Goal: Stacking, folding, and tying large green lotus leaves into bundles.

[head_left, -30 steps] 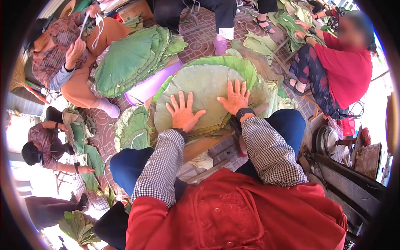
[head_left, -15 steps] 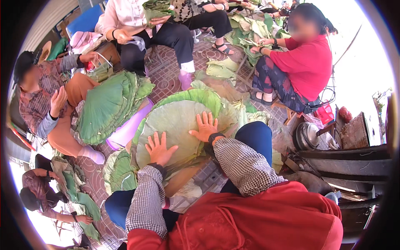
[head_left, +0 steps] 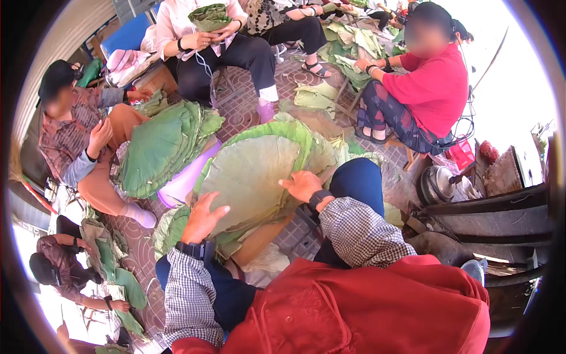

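Note:
A stack of large round pale-green leaves (head_left: 253,171) lies in front of my knees. My left hand (head_left: 202,219) rests flat on the near left edge of the top leaf, fingers spread. On the leaf's right side my right hand (head_left: 302,186) lies palm down, fingers pointing left. Neither hand grips anything. Both wrists wear dark bands, and my sleeves are checked.
A second pile of green leaves (head_left: 162,147) lies to the left beside a seated person in orange trousers (head_left: 88,147). A person in a red shirt (head_left: 424,88) sits at the right, another in a pink top (head_left: 206,35) behind. A metal pot (head_left: 439,183) and dark machinery (head_left: 501,218) stand at right.
The view has swung, so the leaf stack now sits lower left of centre. Both hands stay flat on the top leaf; the right hand has slid toward its right edge.

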`<control>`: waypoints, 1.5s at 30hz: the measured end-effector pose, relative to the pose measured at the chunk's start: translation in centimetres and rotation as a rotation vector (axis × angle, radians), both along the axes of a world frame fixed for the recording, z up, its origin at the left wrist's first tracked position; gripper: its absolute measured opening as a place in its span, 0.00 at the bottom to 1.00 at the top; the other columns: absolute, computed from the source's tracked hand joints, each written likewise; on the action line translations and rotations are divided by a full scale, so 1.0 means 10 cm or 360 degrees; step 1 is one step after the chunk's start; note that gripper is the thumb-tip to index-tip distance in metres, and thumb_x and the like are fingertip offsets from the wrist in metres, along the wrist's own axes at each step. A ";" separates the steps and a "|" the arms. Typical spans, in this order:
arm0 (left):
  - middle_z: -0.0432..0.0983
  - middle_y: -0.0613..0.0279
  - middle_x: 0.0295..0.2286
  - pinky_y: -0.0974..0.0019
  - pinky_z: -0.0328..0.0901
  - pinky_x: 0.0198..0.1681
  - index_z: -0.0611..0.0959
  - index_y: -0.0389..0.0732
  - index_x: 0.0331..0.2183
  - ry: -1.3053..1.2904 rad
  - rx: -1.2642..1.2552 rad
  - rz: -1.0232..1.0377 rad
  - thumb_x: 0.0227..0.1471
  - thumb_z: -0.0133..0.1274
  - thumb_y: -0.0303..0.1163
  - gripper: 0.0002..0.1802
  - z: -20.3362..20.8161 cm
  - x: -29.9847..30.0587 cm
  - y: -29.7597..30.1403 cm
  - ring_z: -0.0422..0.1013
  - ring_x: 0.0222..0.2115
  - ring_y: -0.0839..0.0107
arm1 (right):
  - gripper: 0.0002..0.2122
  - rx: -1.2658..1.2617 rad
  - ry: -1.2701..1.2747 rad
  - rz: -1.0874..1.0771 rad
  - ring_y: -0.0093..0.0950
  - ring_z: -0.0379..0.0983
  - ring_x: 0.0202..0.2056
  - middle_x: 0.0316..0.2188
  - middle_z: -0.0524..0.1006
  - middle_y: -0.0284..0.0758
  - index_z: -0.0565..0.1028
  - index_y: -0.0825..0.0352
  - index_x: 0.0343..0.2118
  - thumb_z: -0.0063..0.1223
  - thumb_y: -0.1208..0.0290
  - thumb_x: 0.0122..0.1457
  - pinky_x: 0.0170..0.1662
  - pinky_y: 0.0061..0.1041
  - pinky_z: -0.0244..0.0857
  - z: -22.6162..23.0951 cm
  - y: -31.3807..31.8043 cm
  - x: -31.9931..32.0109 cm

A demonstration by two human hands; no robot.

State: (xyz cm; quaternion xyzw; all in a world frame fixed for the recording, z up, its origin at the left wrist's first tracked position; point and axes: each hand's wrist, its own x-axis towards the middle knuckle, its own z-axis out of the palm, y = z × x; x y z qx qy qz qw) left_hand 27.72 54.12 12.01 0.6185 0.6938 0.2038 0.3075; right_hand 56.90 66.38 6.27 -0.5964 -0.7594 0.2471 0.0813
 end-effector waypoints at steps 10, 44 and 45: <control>0.61 0.41 0.55 0.56 0.51 0.61 0.68 0.35 0.54 0.0090 -0.0033 -0.0064 0.48 0.56 0.46 0.36 -0.20 0.06 -0.01 0.56 0.58 0.49 | 0.38 -0.0642 0.0306 -0.0372 0.42 0.78 0.37 0.31 0.79 0.50 0.74 0.83 0.37 0.49 0.39 0.54 0.36 0.41 0.72 -0.64 0.22 0.22; 0.48 0.42 0.60 0.42 0.49 0.58 0.53 0.46 0.62 0.0743 0.0144 -0.0503 0.34 0.68 0.42 0.58 -0.92 0.91 0.15 0.46 0.59 0.39 | 0.34 -0.0986 0.0858 -0.0411 0.29 0.68 0.15 0.15 0.71 0.40 0.78 0.76 0.35 0.61 0.40 0.43 0.18 0.31 0.64 -0.70 0.10 -0.28; 0.47 0.41 0.60 0.41 0.49 0.58 0.53 0.46 0.62 0.0774 0.0112 -0.0511 0.34 0.68 0.43 0.58 -0.92 0.91 0.15 0.46 0.60 0.39 | 0.33 -0.0920 0.0828 -0.0448 0.29 0.68 0.15 0.16 0.72 0.41 0.78 0.76 0.35 0.61 0.42 0.43 0.18 0.31 0.64 -0.78 0.12 -0.29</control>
